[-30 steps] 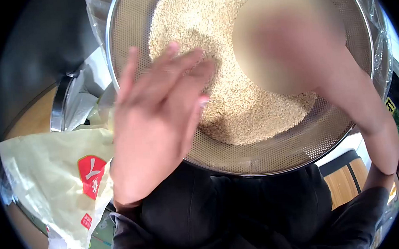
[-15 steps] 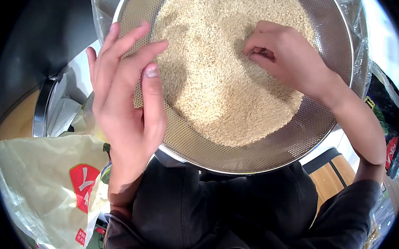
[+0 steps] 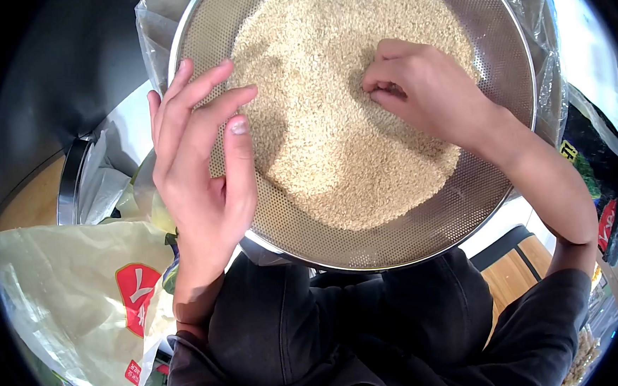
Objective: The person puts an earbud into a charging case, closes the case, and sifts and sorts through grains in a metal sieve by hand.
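A wide round perforated metal sieve (image 3: 327, 252) holds a broad heap of pale tan grains (image 3: 365, 182) that look like rice. Over the middle right of the heap is my right hand (image 3: 423, 94), its thumb and fingers pinched together. Anything in that pinch is too small to make out. My left hand (image 3: 204, 160) hovers at the sieve's left rim, fingers spread and thumb apart, holding nothing. Its shadow falls on the grains.
Clear plastic (image 3: 537, 44) surrounds the sieve. A cream-coloured bag with a red label (image 3: 59, 279) lies at the lower left. A dark printed package (image 3: 593, 154) is at the right, and a wooden surface (image 3: 509, 283) shows below.
The view has shifted slightly, with the sieve now a little further left. My left hand sits slightly lower and further right. My right hand stays pinched over the same part of the heap.
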`<action>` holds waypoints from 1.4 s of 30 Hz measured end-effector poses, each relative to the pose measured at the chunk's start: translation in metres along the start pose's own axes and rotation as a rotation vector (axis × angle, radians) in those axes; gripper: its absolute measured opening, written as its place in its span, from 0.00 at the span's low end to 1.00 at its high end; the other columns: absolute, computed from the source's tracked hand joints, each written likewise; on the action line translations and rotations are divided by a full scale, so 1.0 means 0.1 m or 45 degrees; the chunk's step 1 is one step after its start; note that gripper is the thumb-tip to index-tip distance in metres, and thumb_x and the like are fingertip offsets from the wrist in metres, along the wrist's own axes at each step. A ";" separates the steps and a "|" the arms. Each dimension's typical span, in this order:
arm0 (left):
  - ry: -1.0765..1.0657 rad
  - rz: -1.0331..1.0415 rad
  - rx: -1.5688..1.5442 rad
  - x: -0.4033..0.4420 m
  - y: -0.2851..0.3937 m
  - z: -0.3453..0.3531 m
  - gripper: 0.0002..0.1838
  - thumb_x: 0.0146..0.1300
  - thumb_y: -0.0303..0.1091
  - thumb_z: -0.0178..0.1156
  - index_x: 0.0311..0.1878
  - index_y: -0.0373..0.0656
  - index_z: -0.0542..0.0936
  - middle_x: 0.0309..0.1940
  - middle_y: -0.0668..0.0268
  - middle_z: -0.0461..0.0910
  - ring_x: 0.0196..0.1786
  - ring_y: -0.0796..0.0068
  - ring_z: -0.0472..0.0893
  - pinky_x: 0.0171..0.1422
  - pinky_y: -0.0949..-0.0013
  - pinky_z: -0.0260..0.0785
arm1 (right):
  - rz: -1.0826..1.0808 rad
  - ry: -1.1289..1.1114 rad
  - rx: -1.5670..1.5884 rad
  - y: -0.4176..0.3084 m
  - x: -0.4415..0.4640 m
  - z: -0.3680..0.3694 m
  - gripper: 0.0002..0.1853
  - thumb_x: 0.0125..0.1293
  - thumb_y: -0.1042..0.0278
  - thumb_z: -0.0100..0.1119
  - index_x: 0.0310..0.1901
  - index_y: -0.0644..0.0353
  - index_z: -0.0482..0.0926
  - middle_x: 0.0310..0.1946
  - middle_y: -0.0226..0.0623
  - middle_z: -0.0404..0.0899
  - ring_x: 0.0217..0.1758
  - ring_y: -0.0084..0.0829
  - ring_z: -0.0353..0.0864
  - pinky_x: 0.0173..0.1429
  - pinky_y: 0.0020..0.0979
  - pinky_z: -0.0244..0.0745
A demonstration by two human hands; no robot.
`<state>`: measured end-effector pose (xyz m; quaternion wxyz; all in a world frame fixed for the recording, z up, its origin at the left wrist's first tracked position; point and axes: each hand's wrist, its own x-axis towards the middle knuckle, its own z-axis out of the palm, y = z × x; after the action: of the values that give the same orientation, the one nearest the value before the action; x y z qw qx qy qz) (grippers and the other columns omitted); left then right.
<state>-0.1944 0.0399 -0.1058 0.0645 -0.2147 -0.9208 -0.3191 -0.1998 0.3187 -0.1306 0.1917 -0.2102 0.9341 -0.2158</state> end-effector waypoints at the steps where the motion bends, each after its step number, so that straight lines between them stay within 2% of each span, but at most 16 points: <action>1: -0.004 -0.001 0.000 0.00 0.00 0.00 0.10 0.68 0.29 0.59 0.46 0.45 0.88 0.58 0.63 0.83 0.73 0.50 0.73 0.81 0.38 0.45 | -0.015 0.019 -0.009 0.00 0.00 0.01 0.04 0.67 0.71 0.63 0.40 0.60 0.84 0.41 0.39 0.81 0.44 0.40 0.87 0.50 0.39 0.84; 9: 0.013 0.000 -0.040 -0.01 -0.02 0.01 0.09 0.67 0.28 0.60 0.46 0.44 0.88 0.57 0.62 0.84 0.71 0.50 0.74 0.81 0.40 0.48 | -0.039 0.026 -0.019 0.00 0.02 0.02 0.03 0.64 0.74 0.62 0.38 0.61 0.81 0.38 0.39 0.80 0.42 0.41 0.86 0.48 0.40 0.83; 15: 0.023 0.001 -0.158 -0.04 -0.05 -0.04 0.09 0.67 0.26 0.59 0.46 0.42 0.88 0.56 0.59 0.83 0.69 0.50 0.76 0.81 0.42 0.50 | -0.069 0.104 0.145 -0.09 -0.03 -0.21 0.03 0.64 0.75 0.61 0.38 0.62 0.79 0.34 0.42 0.78 0.35 0.41 0.84 0.41 0.38 0.79; 17: 0.076 -0.021 -0.263 -0.07 -0.07 -0.03 0.09 0.68 0.25 0.58 0.45 0.40 0.87 0.57 0.57 0.83 0.69 0.50 0.76 0.81 0.43 0.50 | -0.050 0.149 0.413 -0.11 -0.13 -0.34 0.04 0.62 0.80 0.59 0.39 0.65 0.77 0.34 0.36 0.75 0.31 0.28 0.75 0.36 0.30 0.72; 18: 0.109 -0.035 -0.363 -0.09 -0.09 -0.03 0.09 0.68 0.25 0.58 0.45 0.38 0.86 0.57 0.55 0.82 0.68 0.50 0.76 0.81 0.44 0.51 | -0.052 0.142 0.388 -0.12 -0.22 -0.40 0.04 0.62 0.80 0.59 0.39 0.65 0.77 0.34 0.36 0.75 0.31 0.28 0.75 0.36 0.30 0.72; 20: 0.191 -0.026 -0.496 -0.12 -0.11 0.01 0.09 0.69 0.25 0.56 0.45 0.37 0.85 0.58 0.52 0.81 0.68 0.50 0.76 0.81 0.45 0.51 | 0.040 0.345 0.395 -0.14 -0.46 -0.53 0.04 0.63 0.79 0.60 0.40 0.66 0.79 0.33 0.37 0.77 0.32 0.28 0.80 0.39 0.31 0.76; 22: 0.259 -0.010 -0.635 -0.15 -0.12 0.02 0.09 0.72 0.26 0.54 0.45 0.35 0.82 0.60 0.47 0.77 0.68 0.50 0.77 0.82 0.47 0.52 | 0.307 0.641 0.361 -0.12 -0.77 -0.57 0.06 0.63 0.82 0.60 0.42 0.68 0.79 0.34 0.34 0.76 0.36 0.24 0.77 0.42 0.24 0.71; 23: 0.265 -0.008 -0.640 -0.16 -0.15 0.03 0.09 0.72 0.26 0.54 0.45 0.35 0.82 0.60 0.47 0.77 0.68 0.50 0.77 0.82 0.47 0.52 | 0.394 0.910 0.550 -0.05 -0.90 -0.49 0.04 0.69 0.80 0.59 0.43 0.67 0.80 0.33 0.29 0.76 0.36 0.18 0.75 0.41 0.20 0.68; 25: 0.296 0.048 -0.731 -0.19 -0.19 0.07 0.08 0.73 0.28 0.53 0.45 0.36 0.80 0.59 0.48 0.77 0.66 0.49 0.77 0.82 0.47 0.53 | 0.657 1.191 0.563 0.11 -1.13 -0.41 0.05 0.75 0.75 0.58 0.46 0.67 0.80 0.33 0.27 0.79 0.36 0.14 0.74 0.41 0.18 0.67; 29: 0.321 0.047 -0.831 -0.22 -0.23 0.11 0.08 0.74 0.30 0.52 0.44 0.37 0.78 0.57 0.50 0.76 0.65 0.50 0.77 0.82 0.45 0.53 | 0.803 1.267 0.399 0.41 -1.38 -0.19 0.07 0.76 0.70 0.59 0.45 0.66 0.81 0.31 0.27 0.80 0.33 0.12 0.73 0.39 0.16 0.66; 31: 0.348 0.077 -0.834 -0.21 -0.25 0.11 0.08 0.75 0.31 0.50 0.43 0.38 0.77 0.54 0.51 0.76 0.63 0.50 0.78 0.81 0.41 0.53 | 0.970 1.202 0.074 0.41 -1.37 -0.15 0.07 0.76 0.70 0.60 0.44 0.64 0.82 0.29 0.25 0.80 0.30 0.12 0.73 0.36 0.17 0.67; 33: 0.359 0.079 -0.854 -0.22 -0.26 0.12 0.09 0.75 0.32 0.50 0.42 0.38 0.76 0.54 0.52 0.76 0.62 0.50 0.78 0.81 0.38 0.53 | 0.973 1.237 0.058 0.40 -1.34 -0.16 0.06 0.74 0.70 0.62 0.42 0.63 0.83 0.26 0.24 0.79 0.28 0.12 0.72 0.33 0.18 0.67; 37: 0.406 0.107 -0.948 -0.27 -0.31 0.15 0.08 0.73 0.33 0.49 0.42 0.39 0.75 0.51 0.52 0.76 0.61 0.50 0.78 0.80 0.32 0.52 | 0.869 1.246 -0.195 0.22 -1.22 -0.30 0.03 0.68 0.74 0.66 0.39 0.63 0.83 0.31 0.26 0.81 0.30 0.16 0.74 0.33 0.19 0.68; 39: 0.396 0.129 -0.961 -0.25 -0.32 0.13 0.08 0.72 0.33 0.49 0.42 0.39 0.75 0.51 0.52 0.75 0.61 0.50 0.78 0.80 0.31 0.51 | 0.655 1.163 -0.411 -0.03 -1.04 -0.37 0.03 0.65 0.76 0.67 0.39 0.62 0.83 0.33 0.29 0.82 0.31 0.19 0.77 0.34 0.22 0.71; 41: 0.364 0.159 -0.983 -0.26 -0.33 0.14 0.08 0.72 0.33 0.49 0.43 0.39 0.75 0.51 0.51 0.75 0.62 0.49 0.77 0.80 0.30 0.51 | 0.353 0.983 -0.276 -0.23 -0.80 -0.37 0.05 0.61 0.77 0.69 0.38 0.61 0.84 0.34 0.31 0.82 0.31 0.25 0.81 0.36 0.29 0.75; 42: 0.404 0.158 -1.036 -0.28 -0.32 0.15 0.08 0.71 0.33 0.48 0.43 0.39 0.75 0.52 0.51 0.75 0.62 0.49 0.77 0.80 0.30 0.50 | 0.243 0.778 -0.206 -0.27 -0.69 -0.40 0.05 0.61 0.77 0.68 0.39 0.62 0.84 0.34 0.33 0.81 0.31 0.25 0.80 0.36 0.27 0.74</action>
<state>-0.1833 0.0167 -0.1430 0.1342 -0.2257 -0.6844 -0.6802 -0.1516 0.3423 -0.0658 -0.0952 -0.0617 0.9780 -0.1750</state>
